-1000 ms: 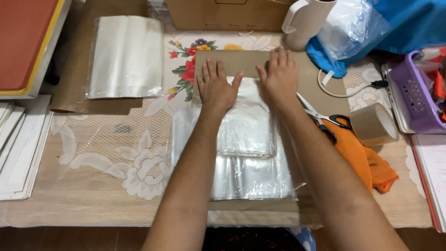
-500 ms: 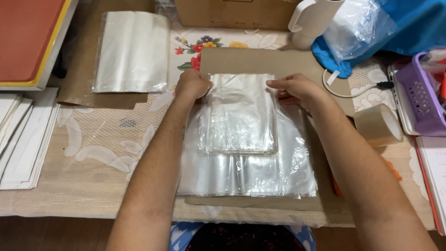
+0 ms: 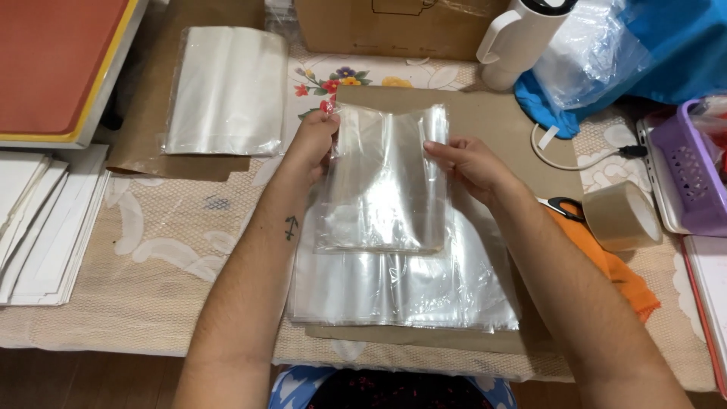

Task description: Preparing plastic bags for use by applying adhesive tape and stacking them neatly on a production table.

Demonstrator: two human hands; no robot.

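Note:
My left hand pinches the top left corner of a small clear plastic bag. My right hand grips the same bag at its right edge. The bag is lifted at its top and rests over a stack of larger clear plastic bags. That stack lies on a brown cardboard sheet on the table.
A second pile of clear bags lies at the upper left. A roll of brown tape, scissors and an orange cloth sit to the right. Behind are a white mug, a cardboard box, a purple basket. White sheets are stacked at the left.
Both hands came back from the far cardboard edge, took the small top bag by its upper edge and raised it off the stack.

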